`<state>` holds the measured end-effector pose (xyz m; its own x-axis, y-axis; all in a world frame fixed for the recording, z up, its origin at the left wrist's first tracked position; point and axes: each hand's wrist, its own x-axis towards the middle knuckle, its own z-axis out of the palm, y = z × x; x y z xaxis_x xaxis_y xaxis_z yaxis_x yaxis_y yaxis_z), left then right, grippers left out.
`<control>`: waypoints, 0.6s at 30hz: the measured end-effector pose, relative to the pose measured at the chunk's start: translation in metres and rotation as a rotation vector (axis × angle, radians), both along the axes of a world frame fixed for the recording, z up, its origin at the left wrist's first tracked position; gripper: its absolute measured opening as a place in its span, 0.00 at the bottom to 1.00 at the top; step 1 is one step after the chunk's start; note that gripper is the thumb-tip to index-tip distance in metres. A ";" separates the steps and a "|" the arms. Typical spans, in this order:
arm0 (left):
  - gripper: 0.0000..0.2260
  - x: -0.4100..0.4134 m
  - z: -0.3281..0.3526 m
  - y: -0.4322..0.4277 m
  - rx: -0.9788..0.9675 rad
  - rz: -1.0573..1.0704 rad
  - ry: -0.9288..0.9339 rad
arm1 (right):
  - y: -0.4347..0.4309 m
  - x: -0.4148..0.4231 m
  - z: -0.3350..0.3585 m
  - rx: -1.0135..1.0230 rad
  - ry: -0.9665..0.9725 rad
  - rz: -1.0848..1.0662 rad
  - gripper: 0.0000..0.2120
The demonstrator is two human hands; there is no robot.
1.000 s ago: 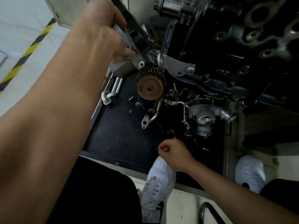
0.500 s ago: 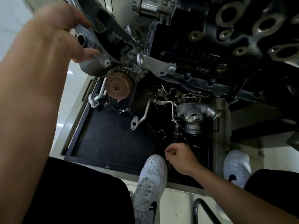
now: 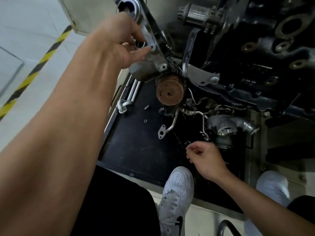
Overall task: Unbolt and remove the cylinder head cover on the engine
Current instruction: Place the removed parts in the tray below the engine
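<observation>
The grey aluminium cover hangs on the front of the dark engine, top middle, above a rusty chain sprocket. My left hand reaches up to it, thumb and forefinger pinching at a round bolt boss on the cover's edge. My right hand hovers low over the black tray, fingers curled in, with nothing visible between them.
On the tray lie a turbocharger, a bent pipe with a flange and loose small bolts. My white shoes stand at the tray's near edge. Yellow-black tape marks the floor on the left.
My left hand has shifted on the cover, from gripping its body to pinching at the bolt boss. My right hand has stayed over the tray, fingers slightly loosened.
</observation>
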<state>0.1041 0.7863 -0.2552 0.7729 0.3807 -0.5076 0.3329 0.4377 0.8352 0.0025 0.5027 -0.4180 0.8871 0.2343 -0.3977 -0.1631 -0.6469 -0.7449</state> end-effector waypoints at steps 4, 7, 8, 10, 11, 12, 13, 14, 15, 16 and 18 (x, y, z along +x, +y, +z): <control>0.05 -0.006 0.000 0.010 0.012 -0.025 -0.008 | 0.027 0.013 0.031 0.119 -0.188 0.024 0.12; 0.04 -0.005 -0.003 0.010 0.028 -0.030 -0.031 | 0.049 0.042 0.032 0.199 -0.065 -0.151 0.08; 0.04 -0.005 -0.003 0.011 0.022 -0.023 -0.035 | 0.055 0.052 0.027 0.203 0.025 -0.213 0.06; 0.04 -0.003 -0.006 0.012 0.029 -0.019 -0.033 | 0.065 0.066 0.013 0.200 0.164 -0.263 0.09; 0.05 -0.003 -0.008 0.012 0.038 -0.014 -0.032 | 0.070 0.071 0.007 0.213 0.198 -0.260 0.14; 0.06 -0.003 -0.009 0.012 0.049 -0.009 -0.031 | 0.075 0.076 0.001 0.220 0.188 -0.232 0.20; 0.08 -0.002 -0.010 0.012 0.063 0.006 -0.030 | 0.079 0.081 -0.004 0.210 0.147 -0.184 0.26; 0.09 -0.003 -0.011 0.012 0.070 0.019 -0.029 | 0.084 0.087 -0.007 0.197 0.105 -0.131 0.30; 0.10 -0.003 -0.013 0.013 0.078 0.032 -0.033 | 0.089 0.092 -0.009 0.187 0.078 -0.086 0.34; 0.11 -0.005 -0.014 0.015 0.081 0.040 -0.034 | 0.094 0.097 -0.011 0.183 0.061 -0.051 0.36; 0.15 -0.007 -0.016 0.018 0.077 0.067 -0.028 | 0.098 0.106 -0.015 0.202 0.055 -0.018 0.35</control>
<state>0.0975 0.8041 -0.2716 0.7581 0.4689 -0.4533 0.2813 0.3921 0.8759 0.1086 0.6006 -0.4334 0.8702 0.2983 -0.3923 -0.2177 -0.4814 -0.8490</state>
